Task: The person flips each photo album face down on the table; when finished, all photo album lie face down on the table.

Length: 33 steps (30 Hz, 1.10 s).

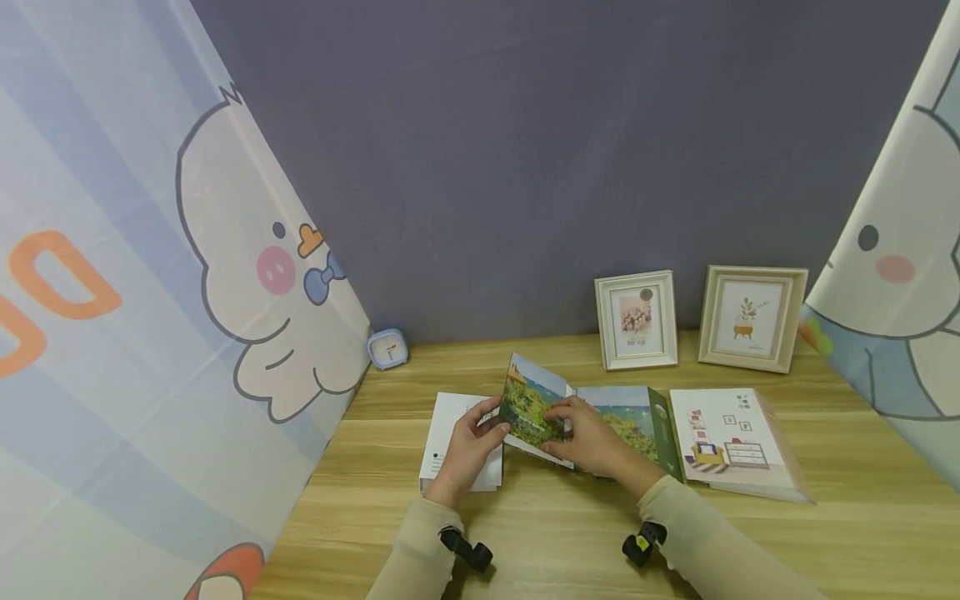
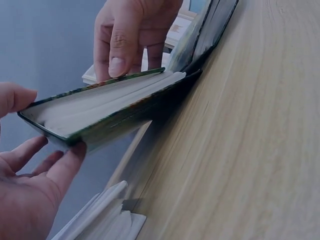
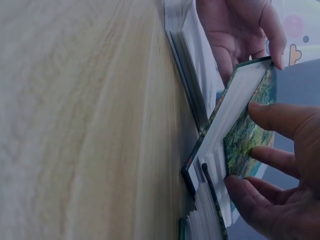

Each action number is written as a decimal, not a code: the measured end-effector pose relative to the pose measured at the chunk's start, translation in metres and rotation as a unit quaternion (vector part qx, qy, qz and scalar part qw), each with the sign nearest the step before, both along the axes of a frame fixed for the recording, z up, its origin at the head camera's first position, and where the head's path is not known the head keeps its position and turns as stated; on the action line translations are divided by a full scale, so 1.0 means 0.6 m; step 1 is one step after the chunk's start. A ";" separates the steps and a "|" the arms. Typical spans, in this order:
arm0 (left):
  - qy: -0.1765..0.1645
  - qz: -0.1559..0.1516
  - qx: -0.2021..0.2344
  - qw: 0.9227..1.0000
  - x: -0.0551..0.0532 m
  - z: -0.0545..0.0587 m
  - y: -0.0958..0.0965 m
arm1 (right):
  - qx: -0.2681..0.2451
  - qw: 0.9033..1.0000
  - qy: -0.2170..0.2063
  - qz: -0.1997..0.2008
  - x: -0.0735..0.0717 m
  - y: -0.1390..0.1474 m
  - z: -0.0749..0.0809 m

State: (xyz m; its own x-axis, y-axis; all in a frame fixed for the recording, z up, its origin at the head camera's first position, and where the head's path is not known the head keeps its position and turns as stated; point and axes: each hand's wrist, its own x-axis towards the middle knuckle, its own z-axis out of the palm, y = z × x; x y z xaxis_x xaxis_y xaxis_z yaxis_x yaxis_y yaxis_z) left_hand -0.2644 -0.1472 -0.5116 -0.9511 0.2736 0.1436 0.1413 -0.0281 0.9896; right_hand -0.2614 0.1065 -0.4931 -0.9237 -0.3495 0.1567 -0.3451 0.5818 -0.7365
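My left hand pinches the left edge of a hardcover book with a painted seascape cover, thumb above and fingers beneath. In the left wrist view its white pages show between green-edged covers, and it is tilted, left side raised off the table. The fingertips of my right hand touch the painted cover from the right; in the right wrist view the fingers are spread over it. A second painted volume with a dark green strip lies right at the tilted book's right edge, partly hidden by the right hand and forearm.
A white book lies left of the tilted one. On the right is a white book with a furniture drawing. Behind stand two framed pictures, one white and one beige, and a small blue clock at the back left.
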 end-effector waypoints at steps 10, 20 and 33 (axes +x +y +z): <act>-0.009 -0.011 0.003 1.000 0.001 0.003 0.000 | -0.019 1.000 0.000 -0.001 0.000 -0.002 0.001; -0.010 -0.026 0.011 1.000 0.005 0.008 -0.002 | -0.029 1.000 0.004 0.011 0.003 -0.001 0.004; 0.014 -0.054 0.052 0.997 0.008 0.013 -0.001 | -0.066 0.998 -0.018 0.015 0.005 -0.002 0.003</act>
